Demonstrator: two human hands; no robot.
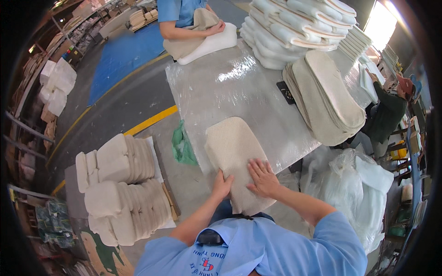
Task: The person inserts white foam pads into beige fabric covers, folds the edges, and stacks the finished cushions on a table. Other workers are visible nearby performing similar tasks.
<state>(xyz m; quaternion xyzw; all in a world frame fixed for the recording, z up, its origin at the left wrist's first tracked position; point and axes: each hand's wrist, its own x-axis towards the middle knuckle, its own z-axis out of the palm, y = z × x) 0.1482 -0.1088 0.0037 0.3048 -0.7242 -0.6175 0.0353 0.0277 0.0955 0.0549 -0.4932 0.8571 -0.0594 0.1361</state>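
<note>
beige pads [334, 87] on glossy table [221, 94]

A blue mat [124, 60] lies on the far-left floor, with white plastic-wrapped bundles [61, 80] to its left. Nearer run a broad yellow floor stripe [152, 120] and crumpled green plastic [184, 148]. Far right: a dark-sleeved co-worker [389, 116], a bright window [381, 24].

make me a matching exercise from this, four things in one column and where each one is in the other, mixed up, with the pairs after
1. left hand
2. right hand
3. green bag
4. stack of white foam pieces

A. at the far end of the table
B. laid on top of the beige pad
C. at the beige pad's left edge
D. crumpled beside the table's left edge

Pairs: 1-C, 2-B, 3-D, 4-A
</note>
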